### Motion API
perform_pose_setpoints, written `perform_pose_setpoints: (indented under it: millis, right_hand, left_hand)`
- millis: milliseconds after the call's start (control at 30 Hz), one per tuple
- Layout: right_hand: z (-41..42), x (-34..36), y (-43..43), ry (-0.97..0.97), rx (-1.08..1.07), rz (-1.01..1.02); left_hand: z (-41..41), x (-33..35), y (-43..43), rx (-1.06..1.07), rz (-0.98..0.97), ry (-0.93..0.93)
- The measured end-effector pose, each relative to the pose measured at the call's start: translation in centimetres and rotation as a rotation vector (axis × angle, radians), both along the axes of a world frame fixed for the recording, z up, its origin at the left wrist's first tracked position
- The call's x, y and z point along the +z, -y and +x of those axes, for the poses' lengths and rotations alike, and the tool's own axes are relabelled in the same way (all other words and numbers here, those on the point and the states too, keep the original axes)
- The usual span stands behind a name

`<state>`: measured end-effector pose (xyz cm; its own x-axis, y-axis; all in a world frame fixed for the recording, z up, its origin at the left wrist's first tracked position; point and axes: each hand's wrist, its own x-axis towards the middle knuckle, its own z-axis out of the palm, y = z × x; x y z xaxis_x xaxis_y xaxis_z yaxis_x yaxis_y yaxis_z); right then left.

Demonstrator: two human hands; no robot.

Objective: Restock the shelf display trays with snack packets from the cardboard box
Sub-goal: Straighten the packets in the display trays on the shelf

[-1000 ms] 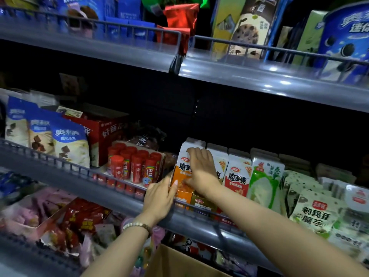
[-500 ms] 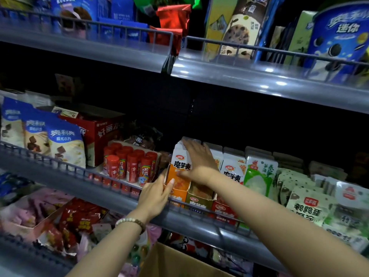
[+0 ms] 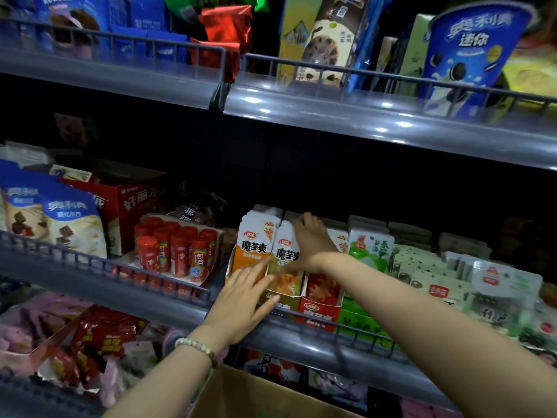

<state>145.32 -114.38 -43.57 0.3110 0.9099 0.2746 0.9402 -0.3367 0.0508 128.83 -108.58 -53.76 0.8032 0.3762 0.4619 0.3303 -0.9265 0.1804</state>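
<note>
Squaring up packets (image 3: pixel 284 251) in 2nd tray (image 3: pixel 286 304), mid shelf (image 3: pixel 120 297): R hand (image 3: pixel 310 244) fingers hooked over their tops, prob. to seat the row upright; L hand (image 3: pixel 244 297) flat, fingers straight, holding nothing, braces tray front. Box (image 3: pixel 256 396) below, contents not visible

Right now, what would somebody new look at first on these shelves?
First, the two hands at the middle shelf: the left hand lies flat against the front of the orange-and-white snack packets, and the right hand reaches over the tops of the packets beside them. Next come the bright red tubes just left of them, and the big blue cookie cup on the top shelf at the right.
</note>
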Motion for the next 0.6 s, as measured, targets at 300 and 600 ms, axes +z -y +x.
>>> perform_pose_setpoints:
  millis: [300,600]
  right_hand:
    - [-0.4,-1.0,0.4,0.085,0.033,0.089]
    - [1.5,1.8,1.4,-0.236,0.144,-0.040]
  left_hand:
    - [-0.1,-0.4,0.2,0.008,0.001,0.021]
    - [-0.1,1.0,1.0,0.021,-0.060,-0.043]
